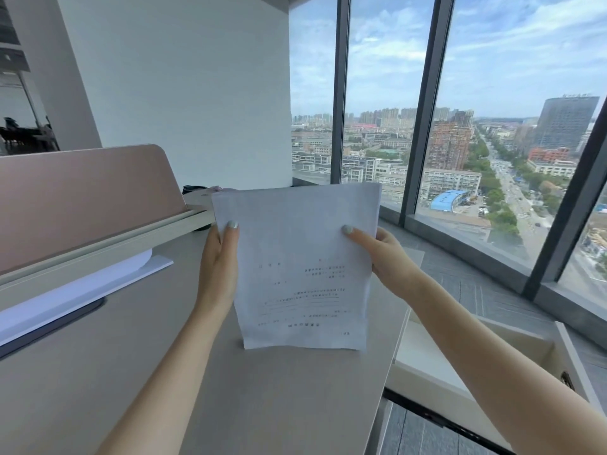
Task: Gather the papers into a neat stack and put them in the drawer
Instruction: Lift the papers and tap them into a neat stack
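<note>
Left hand (218, 257) and right hand (382, 257) each pinch a side edge of the papers (300, 267), held upright with the bottom edge resting on the counter (138, 372) near its right edge. Judging by this, tapping that edge down squares the stack; loosen the pinch slightly so sheets settle. Just off the counter's right edge, the drawer (492, 353) stands open, with a clear path to it.

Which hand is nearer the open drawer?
Right. The right hand grips the papers on the side above the drawer; the left hand holds their far edge, over the desk.
</note>
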### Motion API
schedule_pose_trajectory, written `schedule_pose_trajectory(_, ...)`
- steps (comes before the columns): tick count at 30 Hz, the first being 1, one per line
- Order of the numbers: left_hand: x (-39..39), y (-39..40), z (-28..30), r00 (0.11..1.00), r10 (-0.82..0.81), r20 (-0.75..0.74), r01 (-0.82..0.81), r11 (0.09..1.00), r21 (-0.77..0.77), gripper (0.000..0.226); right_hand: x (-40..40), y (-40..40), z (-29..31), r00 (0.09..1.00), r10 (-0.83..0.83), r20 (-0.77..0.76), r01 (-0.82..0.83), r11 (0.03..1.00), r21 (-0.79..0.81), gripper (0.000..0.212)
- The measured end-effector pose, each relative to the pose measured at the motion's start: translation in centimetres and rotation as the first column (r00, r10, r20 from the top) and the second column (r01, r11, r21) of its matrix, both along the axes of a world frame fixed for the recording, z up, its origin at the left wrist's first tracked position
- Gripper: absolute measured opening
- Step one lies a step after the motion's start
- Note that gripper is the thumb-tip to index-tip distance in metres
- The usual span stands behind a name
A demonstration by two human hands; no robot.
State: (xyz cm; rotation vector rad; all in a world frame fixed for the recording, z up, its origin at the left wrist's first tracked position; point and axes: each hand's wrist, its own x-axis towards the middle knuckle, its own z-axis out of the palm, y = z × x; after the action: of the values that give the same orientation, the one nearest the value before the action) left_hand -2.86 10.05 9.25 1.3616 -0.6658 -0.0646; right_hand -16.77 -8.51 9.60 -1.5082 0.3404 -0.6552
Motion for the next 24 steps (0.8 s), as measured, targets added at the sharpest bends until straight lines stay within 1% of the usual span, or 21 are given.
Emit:
schedule_pose_trajectory(2,0.0,-0.2,-1.1,0.999,-0.010,-0.044,0.010,1.000,0.003,0.015,0.0,0.3,-1.1,0.998,0.024,-0.060,-0.024,1.000,-0.002,0.017)
schedule_pose_trajectory(4,-0.6,-0.5,-1.2,0.998,-0.027,-0.059,0.028,1.000,0.015,0.020,0.3,0.6,-1.5,0.997,-0.007,-0.081,0.007,1.000,0.004,0.015)
schedule_pose_trajectory(7,-1.3,-0.9,0.5,0.999,-0.010,-0.040,0.010,1.000,-0.001,0.012,0.6,1.0,-0.2,0.996,-0.083,-0.012,0.084,0.995,0.057,0.012)
schedule_pose_trajectory(9,-1.5,-0.9,2.2,1.000,0.022,0.015,-0.022,0.999,-0.032,0.020,0.5,0.8,1.3,0.993,-0.101,0.057,0.096,0.991,0.089,0.010)
schedule_pose_trajectory(11,-1.3,-0.6,3.0,0.998,0.034,0.047,-0.030,0.997,-0.070,0.021,0.0,0.7,2.3,0.992,-0.071,0.105,0.062,0.994,0.092,0.012)
schedule_pose_trajectory(13,-1.0,-0.3,2.0,0.998,0.016,0.055,-0.012,0.998,-0.069,0.018,-0.8,0.7,2.0,0.995,-0.020,0.101,0.011,0.997,0.082,0.016)
schedule_pose_trajectory(15,-0.8,0.1,-0.9,1.000,-0.027,0.014,0.027,1.000,-0.002,0.017,-1.5,0.7,-0.1,0.999,0.026,0.034,-0.028,0.997,0.076,0.018)
schedule_pose_trajectory(16,-0.7,0.2,-2.8,0.998,-0.044,-0.035,0.046,0.998,0.041,0.017,-1.6,0.7,-1.7,0.998,0.053,-0.020,-0.052,0.995,0.080,0.019)
schedule_pose_trajectory(17,-0.4,0.2,-5.0,0.996,-0.039,-0.080,0.046,0.994,0.095,0.021,-1.7,0.8,-3.5,0.993,0.083,-0.085,-0.075,0.994,0.085,0.019)
schedule_pose_trajectory(18,-0.4,0.1,-6.8,0.993,-0.018,-0.120,0.036,0.988,0.152,0.031,-1.6,0.9,-5.1,0.984,0.106,-0.146,-0.094,0.992,0.089,0.019)
schedule_pose_trajectory(20,-0.3,-0.4,-9.0,0.982,0.016,-0.189,0.031,0.971,0.239,0.067,-1.2,0.7,-7.1,0.970,0.120,-0.212,-0.101,0.990,0.099,0.021)
schedule_pose_trajectory(21,-0.3,-0.9,-9.4,0.980,0.014,-0.200,0.038,0.968,0.250,0.081,-0.8,0.3,-7.6,0.969,0.119,-0.216,-0.099,0.990,0.102,0.022)
schedule_pose_trajectory(22,-0.1,-1.4,-9.4,0.980,0.020,-0.198,0.030,0.968,0.247,0.081,-0.6,-0.2,-7.8,0.971,0.116,-0.207,-0.097,0.990,0.101,0.022)
schedule_pose_trajectory(23,-0.1,-2.2,-9.1,0.982,0.017,-0.190,0.026,0.975,0.222,0.069,-0.4,-0.8,-7.9,0.974,0.116,-0.196,-0.099,0.990,0.097,0.021)
schedule_pose_trajectory(24,-0.2,-3.1,-8.8,0.985,0.008,-0.174,0.027,0.980,0.196,0.049,-0.3,-1.6,-8.0,0.976,0.114,-0.188,-0.099,0.991,0.087,0.019)
